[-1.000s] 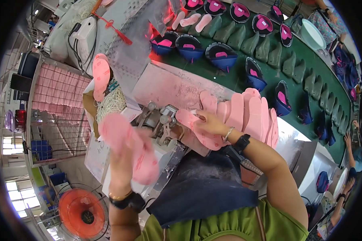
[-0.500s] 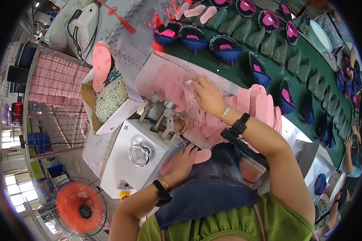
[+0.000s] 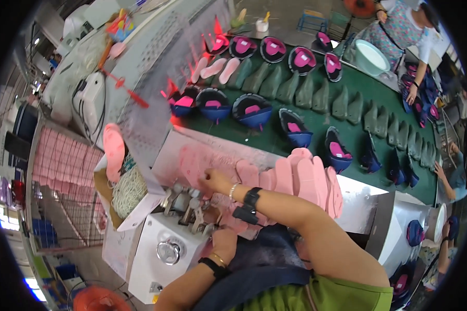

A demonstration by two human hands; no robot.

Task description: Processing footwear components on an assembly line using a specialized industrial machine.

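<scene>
My left hand (image 3: 224,244) is closed beside the white machine (image 3: 155,230), just below its metal rollers. A strip of a pink insole (image 3: 206,250) shows at its edge, and the rest is hidden. Reaching across the pink-dusted work surface (image 3: 172,150), my right hand (image 3: 216,183) has its fingers curled together near the metal rollers (image 3: 184,201). What those fingers pinch, if anything, cannot be made out. Several pink insoles (image 3: 301,173) stand fanned in a row right of that hand. Another pink insole (image 3: 114,147) leans upright in a cardboard box (image 3: 153,202) of pale cord (image 3: 129,192).
Beyond the work surface runs a green conveyor belt (image 3: 228,127) with blue shoe uppers (image 3: 251,111) and dark green shoe lasts (image 3: 288,88). A wire cage (image 3: 62,181) stands at left, an orange fan (image 3: 96,299) at lower left. A co-worker (image 3: 399,31) stands at far right.
My right hand has moved left and nearer, toward the rollers. My left hand has closed up and drawn in beside the machine. The head view has shifted, showing more of the far side.
</scene>
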